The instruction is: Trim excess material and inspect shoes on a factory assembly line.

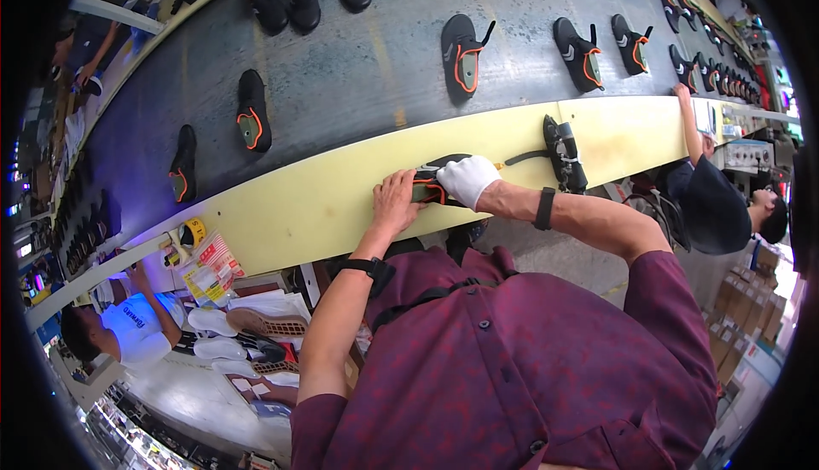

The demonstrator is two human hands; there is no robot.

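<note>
A black shoe with orange collar trim and a green insert lies across the yellow ledge in front of me. My bare left hand grips its left end, fingers curled over the side. My right hand, in a white glove, is closed on the shoe's right part, and its fingers hide much of the upper. Whether a small tool sits under the glove, I cannot tell. Just right of the glove, a dark hose with a brass-coloured end leads to a black strapped object on the ledge.
Beyond the ledge runs a dark conveyor belt carrying several black shoes, among them one with a raised strap. Plastic bags lie at the ledge's left end, near piled soles. Co-workers sit left and right.
</note>
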